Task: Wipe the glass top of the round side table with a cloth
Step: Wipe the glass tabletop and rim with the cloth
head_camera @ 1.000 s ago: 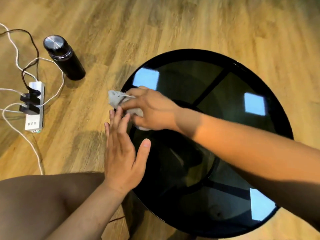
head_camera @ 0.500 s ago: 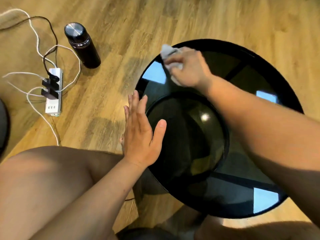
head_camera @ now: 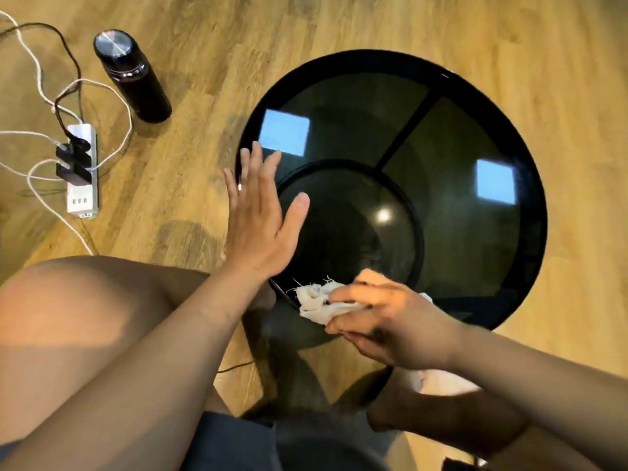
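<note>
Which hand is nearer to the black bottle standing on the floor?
Left. The left hand lies flat on the table's left edge, the side facing the black bottle. The right hand holds the cloth at the near edge, farther away.

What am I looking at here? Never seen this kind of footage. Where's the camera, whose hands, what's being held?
There is no robot here. A person wears one wide-angle camera on the head, and it looks down at their own bare hands and knees.

The black disc is a round side table with a dark glass top; the pale squares on it are reflections. Nothing lies on the glass except the cloth.

The right hand grips a crumpled white cloth at the near edge of the glass. The left hand is open and flat, fingers spread, at the table's left edge, holding nothing.

On the wooden floor to the left stand a dark bottle and a white power strip with cables plugged in.
</note>
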Tool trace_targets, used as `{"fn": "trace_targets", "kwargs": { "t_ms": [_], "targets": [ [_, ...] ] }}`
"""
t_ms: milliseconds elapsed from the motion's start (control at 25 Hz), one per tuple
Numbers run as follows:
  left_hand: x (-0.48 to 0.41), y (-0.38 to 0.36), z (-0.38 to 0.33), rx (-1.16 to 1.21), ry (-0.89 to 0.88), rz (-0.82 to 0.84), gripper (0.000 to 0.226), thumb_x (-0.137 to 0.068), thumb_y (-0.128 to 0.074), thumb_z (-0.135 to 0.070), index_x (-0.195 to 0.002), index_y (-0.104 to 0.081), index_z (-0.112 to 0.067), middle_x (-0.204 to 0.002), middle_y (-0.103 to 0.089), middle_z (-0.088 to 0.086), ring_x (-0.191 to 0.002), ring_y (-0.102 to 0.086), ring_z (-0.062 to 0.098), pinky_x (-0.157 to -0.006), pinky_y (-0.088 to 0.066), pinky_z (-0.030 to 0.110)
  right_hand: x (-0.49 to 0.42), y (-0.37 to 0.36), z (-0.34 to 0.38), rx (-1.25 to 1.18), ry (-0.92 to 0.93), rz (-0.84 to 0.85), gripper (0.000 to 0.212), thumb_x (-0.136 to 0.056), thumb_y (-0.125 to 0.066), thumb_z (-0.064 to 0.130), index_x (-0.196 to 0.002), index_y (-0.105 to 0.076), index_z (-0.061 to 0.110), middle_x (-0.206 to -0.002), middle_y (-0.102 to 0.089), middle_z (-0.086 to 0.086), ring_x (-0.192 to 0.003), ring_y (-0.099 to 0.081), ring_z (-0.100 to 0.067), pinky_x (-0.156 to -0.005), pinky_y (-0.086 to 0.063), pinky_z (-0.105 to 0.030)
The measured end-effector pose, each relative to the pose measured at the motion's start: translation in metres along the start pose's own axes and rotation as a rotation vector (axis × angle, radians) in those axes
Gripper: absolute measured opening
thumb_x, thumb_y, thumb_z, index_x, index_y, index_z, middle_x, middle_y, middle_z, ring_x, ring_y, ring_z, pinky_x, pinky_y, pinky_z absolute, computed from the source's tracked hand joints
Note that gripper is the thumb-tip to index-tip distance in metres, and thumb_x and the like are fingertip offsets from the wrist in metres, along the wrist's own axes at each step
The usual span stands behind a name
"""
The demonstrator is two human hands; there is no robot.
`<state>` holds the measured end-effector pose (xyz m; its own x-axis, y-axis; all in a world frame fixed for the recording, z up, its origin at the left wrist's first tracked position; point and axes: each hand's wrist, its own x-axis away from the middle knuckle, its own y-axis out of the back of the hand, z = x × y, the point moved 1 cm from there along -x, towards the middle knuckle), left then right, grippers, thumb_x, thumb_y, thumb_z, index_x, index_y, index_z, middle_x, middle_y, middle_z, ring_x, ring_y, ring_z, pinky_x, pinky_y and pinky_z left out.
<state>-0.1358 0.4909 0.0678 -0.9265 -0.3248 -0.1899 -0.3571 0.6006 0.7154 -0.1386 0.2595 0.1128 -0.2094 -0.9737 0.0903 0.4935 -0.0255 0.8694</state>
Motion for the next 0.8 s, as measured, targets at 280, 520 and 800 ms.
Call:
{"fn": "trace_targets", "kwargs": {
  "t_ms": [280, 520, 800],
  "targets": [
    [0.001, -0.011, 0.005, -0.256, -0.047, 0.086, 0.066, -0.101, -0.020, -0.053, -0.153, -0.019, -0.013, -0.166, -0.008, 0.015, -0.153, 0.003, 0.027, -0.121, 0.007, 0.052, -0.046, 0.095, -0.182, 0.301, -0.495, -0.374, 0.032, -0.094, -0.051, 0.022, -0.121, -0.068, 0.017, -0.125, -0.060, -0.022, -0.116, -0.053, -0.039, -0.100, -0.041, -0.041],
    [-0.001, -0.010, 0.005, -0.192, -0.022, 0.025, 0.064, -0.100, -0.030, -0.048, -0.151, -0.026, -0.011, -0.164, -0.018, 0.014, -0.153, -0.004, 0.026, -0.123, 0.003, 0.048, -0.005, 0.127, -0.242, 0.284, -1.233, -0.491, 0.045, -0.078, -0.039, 0.027, -0.113, -0.061, 0.009, -0.121, -0.060, -0.025, -0.109, -0.058, -0.044, -0.095, -0.049, -0.047],
    [0.002, -0.005, -0.001, -0.086, 0.004, 0.066, 0.066, -0.099, -0.022, -0.051, -0.153, -0.024, -0.012, -0.165, -0.015, 0.011, -0.153, 0.000, 0.021, -0.122, 0.003, 0.051, -0.065, -0.026, 0.027, 0.050, -0.423, -0.326, 0.034, -0.080, -0.061, 0.032, -0.113, -0.063, 0.028, -0.116, -0.055, -0.003, -0.093, -0.044, -0.023, -0.070, -0.046, -0.035]
  ]
}}
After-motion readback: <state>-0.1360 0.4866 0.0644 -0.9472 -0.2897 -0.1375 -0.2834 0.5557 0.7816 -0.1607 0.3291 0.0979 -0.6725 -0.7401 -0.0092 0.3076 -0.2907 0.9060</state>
